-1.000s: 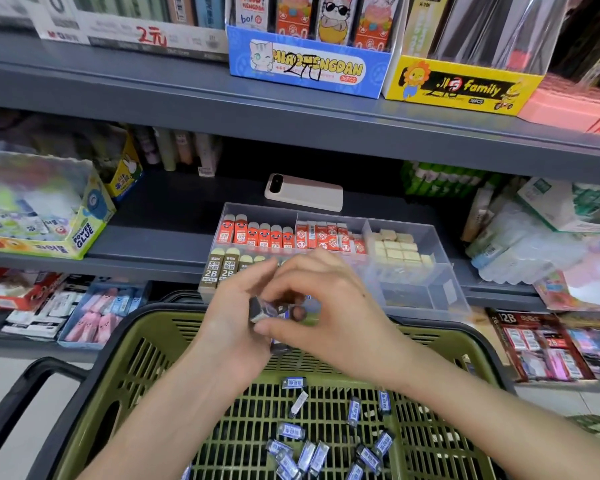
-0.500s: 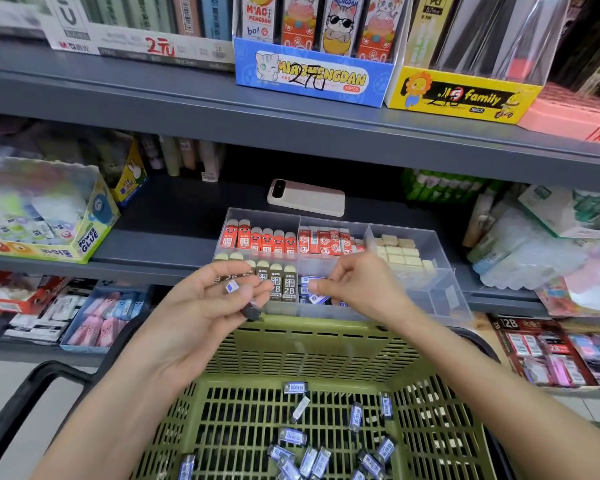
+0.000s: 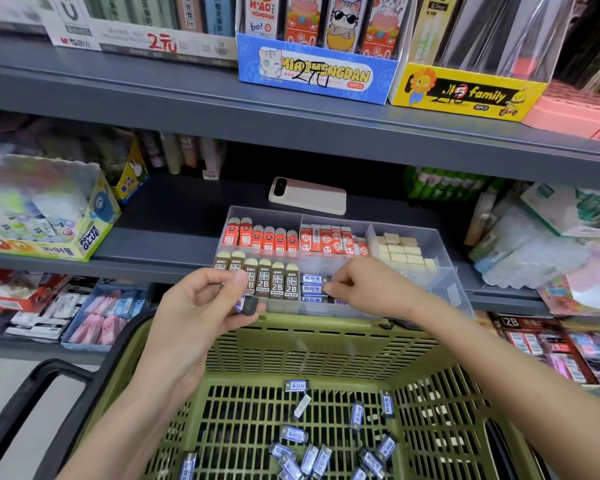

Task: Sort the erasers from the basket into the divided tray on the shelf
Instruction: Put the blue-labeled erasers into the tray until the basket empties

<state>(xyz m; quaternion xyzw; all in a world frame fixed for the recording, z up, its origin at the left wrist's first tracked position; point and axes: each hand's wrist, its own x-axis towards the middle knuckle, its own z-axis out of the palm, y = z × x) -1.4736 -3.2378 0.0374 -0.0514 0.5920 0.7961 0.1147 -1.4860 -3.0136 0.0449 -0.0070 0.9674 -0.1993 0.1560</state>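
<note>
Grey shelving (image 3: 160,244) was seen across the head view, crowded with boxed stationery. A phone (image 3: 309,199) was laid flat beyond both hands.

The divided tray (image 3: 444,271) was positioned at the shelf edge, directly ahead of the hands. The right hand (image 3: 364,289) was held over the tray's near middle compartment with its fingers curled. The dark end of a blue-labelled eraser (image 3: 323,289) was pinched between thumb and forefinger, against the blue row (image 3: 312,279) lying there. The left hand (image 3: 201,317) was held just left of the right hand, its fingers curled round a reserve eraser (image 3: 248,304). Whether more were held could not be told.

For a clean placement, the pinched eraser should be aligned with the row, seated flat against its neighbour, and released only once supported.

Brown 2B erasers (image 3: 264,282) were stood in the compartment just beyond the left fingertips. Red erasers (image 3: 257,237) were filed in the compartments farther beyond. Cream blocks (image 3: 399,252) were stacked beyond the right hand. The green basket (image 3: 326,344) was placed beneath both wrists, and loose erasers (image 3: 293,433) with blue labels were scattered on its floor, so much sorting was judged outstanding.
</note>
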